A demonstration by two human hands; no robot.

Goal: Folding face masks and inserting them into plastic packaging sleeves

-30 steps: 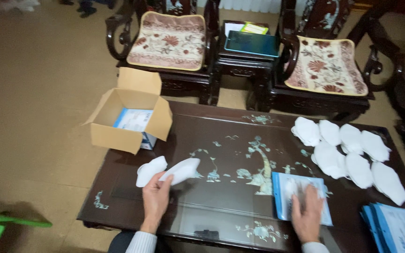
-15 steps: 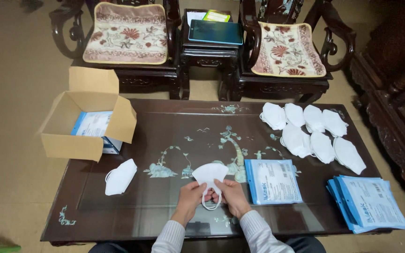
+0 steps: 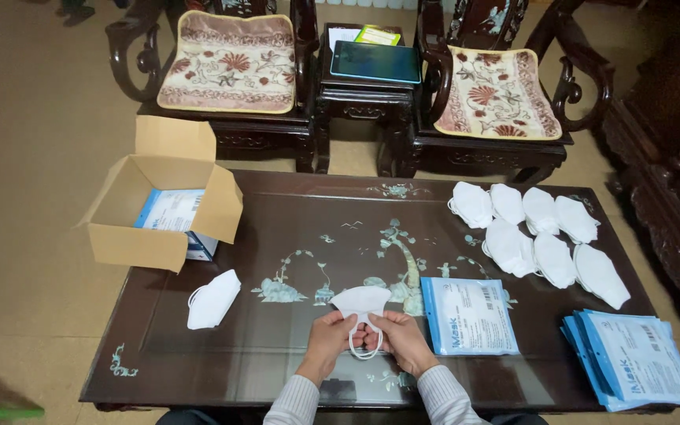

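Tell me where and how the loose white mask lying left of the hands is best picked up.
Probably by the upper right corner of the white face mask, coming from above on its right: it lies flat, tilted, with open table there, and its ear loop sits at the left edge.

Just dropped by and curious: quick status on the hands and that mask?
Left hand and right hand both gripping the white face mask by its ear loops, above the dark table. Blue pouch lies beside the right hand. Nothing in the way.
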